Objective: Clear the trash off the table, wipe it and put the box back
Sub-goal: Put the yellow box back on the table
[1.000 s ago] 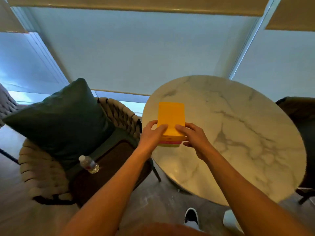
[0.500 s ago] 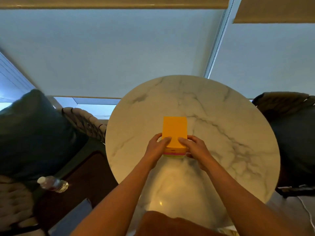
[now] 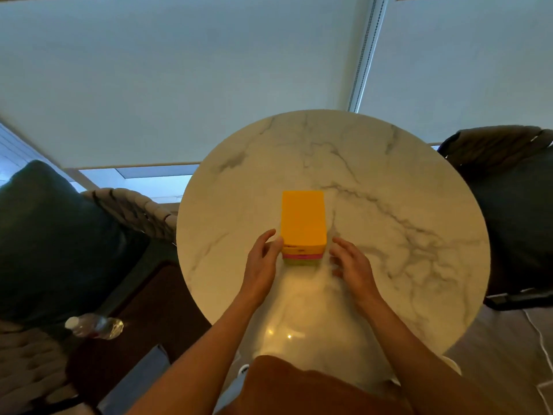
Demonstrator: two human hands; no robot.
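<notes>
A round white marble table (image 3: 389, 223) with grey veins stands in front of the person. A bright orange rectangular box (image 3: 302, 218) with pink and green stripes along its near end sits on the table, close to the middle and a little toward the person.

The left hand (image 3: 261, 266) is at the box's near left corner. Its grip is spread, and the fingertips (image 3: 276, 243) touch the side of the box without closing around it. The right hand (image 3: 353, 265) is just beside the near right corner. Its grip is spread too, fingers loose and a bit blurry, and there is a small gap between them and the box. Neither hand is holding anything.

To the left of the table is a woven grey chair (image 3: 134, 209) with a big dark green cushion (image 3: 57, 244) on it. A clear plastic water bottle (image 3: 95, 326) with a white cap lies on its side on the chair's seat. On the right stands another dark woven chair (image 3: 508, 187). Pale window blinds (image 3: 209, 79) hang behind the table.
</notes>
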